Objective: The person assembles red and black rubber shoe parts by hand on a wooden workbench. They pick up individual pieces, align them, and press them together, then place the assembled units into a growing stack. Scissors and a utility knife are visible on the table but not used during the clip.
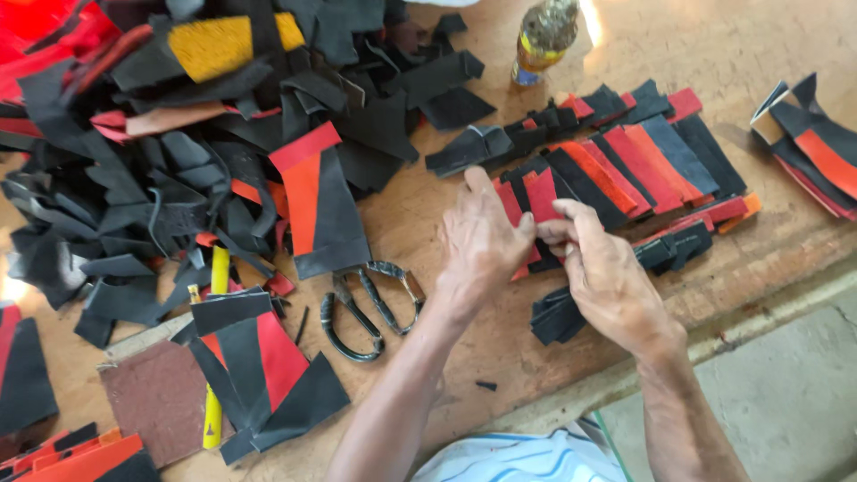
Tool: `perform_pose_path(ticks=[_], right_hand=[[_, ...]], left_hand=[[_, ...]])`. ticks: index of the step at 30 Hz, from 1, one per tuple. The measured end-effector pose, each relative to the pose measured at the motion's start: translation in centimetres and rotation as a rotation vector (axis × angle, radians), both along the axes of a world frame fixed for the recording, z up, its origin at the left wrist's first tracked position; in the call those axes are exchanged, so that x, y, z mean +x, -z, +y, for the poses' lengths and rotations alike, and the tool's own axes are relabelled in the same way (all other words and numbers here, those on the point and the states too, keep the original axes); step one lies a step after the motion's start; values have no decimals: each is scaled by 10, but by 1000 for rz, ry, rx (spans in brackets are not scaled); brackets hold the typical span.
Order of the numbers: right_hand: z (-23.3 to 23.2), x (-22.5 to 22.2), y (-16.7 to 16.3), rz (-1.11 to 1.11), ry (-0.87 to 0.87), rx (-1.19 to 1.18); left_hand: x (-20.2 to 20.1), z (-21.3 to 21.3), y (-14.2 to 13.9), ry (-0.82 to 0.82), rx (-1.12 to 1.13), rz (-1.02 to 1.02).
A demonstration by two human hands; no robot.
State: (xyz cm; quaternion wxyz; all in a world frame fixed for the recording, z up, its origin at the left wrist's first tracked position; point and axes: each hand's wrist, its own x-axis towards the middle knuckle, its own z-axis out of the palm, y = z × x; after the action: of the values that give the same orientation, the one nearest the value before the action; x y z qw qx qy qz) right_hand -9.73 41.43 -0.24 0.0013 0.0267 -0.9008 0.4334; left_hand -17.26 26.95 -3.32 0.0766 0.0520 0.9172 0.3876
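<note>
- Where the wooden surface (428,232) reaches its left edge, a flat rust-brown rectangle of rough material (156,402) lies beside a yellow stick (214,357) and fanned trapezoid pieces of black and red leather (259,366).
- Above these sprawls a large heap of black offcuts (134,187), matte and curled, with red scraps and one grainy yellow piece (219,43) mixed in.
- Near the middle, a pair of dark metal scissors (366,308) rests open, its looped handles toward the person.
- The left hand (482,245) lies palm down, fingers pressed onto a red strip (542,195) at the near end of a row.
- Touching it, the right hand (607,281) pinches the same strip's edge between thumb and forefinger; a small stack of black pieces (558,317) sits under its wrist.
- The row of overlapping strips (643,165), smooth black and textured orange-red, runs to the right across the surface.
- Behind it stands a bottle with a yellow band (542,40).
- At the far right lies another small pile of black and orange pieces (817,147).
</note>
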Motion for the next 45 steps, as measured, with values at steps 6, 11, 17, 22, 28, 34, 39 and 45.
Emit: perform_pose_path(ticks=[6, 11, 17, 22, 28, 34, 39, 45], right_hand=[[1, -2, -5, -65, 3, 26], [-12, -2, -9, 93, -138, 264], [-20, -6, -6, 39, -74, 308], [-21, -7, -8, 37, -80, 323], [-23, -7, -14, 15, -92, 298], [-17, -5, -19, 7, -34, 240], [-20, -35, -10, 187, -31, 154], [-22, -70, 19, 275, -148, 310]], left_hand=[[-4, -10, -22, -40, 102, -229], [7, -62, -35, -130, 394, -169], [27, -89, -42, -164, 477, -190], [38, -98, -45, -179, 703, -161], [47, -85, -38, -41, 192, 37], [46, -79, -28, -56, -66, 397], [-20, -62, -7, 40, 163, 370], [-58, -48, 13, 26, 203, 277]])
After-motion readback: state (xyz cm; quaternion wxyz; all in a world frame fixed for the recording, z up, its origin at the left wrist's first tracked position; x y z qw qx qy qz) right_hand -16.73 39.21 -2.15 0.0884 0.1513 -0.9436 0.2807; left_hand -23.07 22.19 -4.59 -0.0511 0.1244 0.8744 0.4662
